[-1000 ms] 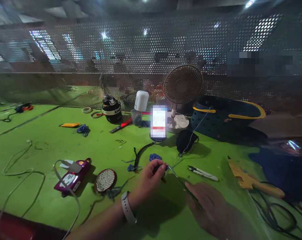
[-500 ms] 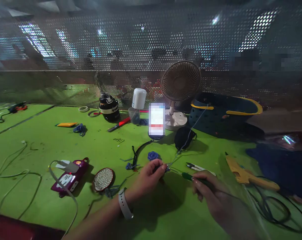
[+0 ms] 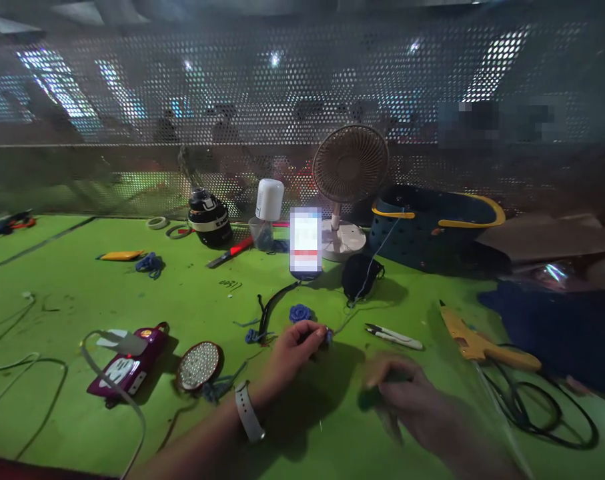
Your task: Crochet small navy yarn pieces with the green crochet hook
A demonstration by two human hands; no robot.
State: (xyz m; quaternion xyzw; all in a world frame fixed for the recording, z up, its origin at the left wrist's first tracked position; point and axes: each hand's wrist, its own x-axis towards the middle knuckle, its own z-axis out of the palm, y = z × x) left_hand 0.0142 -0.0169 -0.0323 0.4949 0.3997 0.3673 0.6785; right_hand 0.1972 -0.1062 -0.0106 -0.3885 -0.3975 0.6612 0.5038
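Observation:
My left hand (image 3: 293, 348), with a white band on the wrist, is pinched shut on a small blue crochet piece (image 3: 327, 335) just above the green table (image 3: 192, 300). A thin yarn strand (image 3: 377, 257) runs from that piece up to the dark basket (image 3: 432, 227). My right hand (image 3: 417, 403) is blurred by motion, low and right of the left hand, fingers curled round a green-handled crochet hook (image 3: 377, 399). A finished blue crochet flower (image 3: 301, 312) lies just beyond my left hand.
White snips (image 3: 393, 337) and a yellow glue gun (image 3: 477, 343) lie to the right, with black cable loops (image 3: 542, 407). A black yarn ball (image 3: 359, 275), a lit phone (image 3: 305, 241) and a desk fan (image 3: 349, 167) stand behind. A round studded disc (image 3: 198, 365) and a purple power bank (image 3: 127, 363) lie left.
My right hand has pulled the hook back from the blue piece, down towards me. My left hand keeps its pinch. The view has shifted slightly right.

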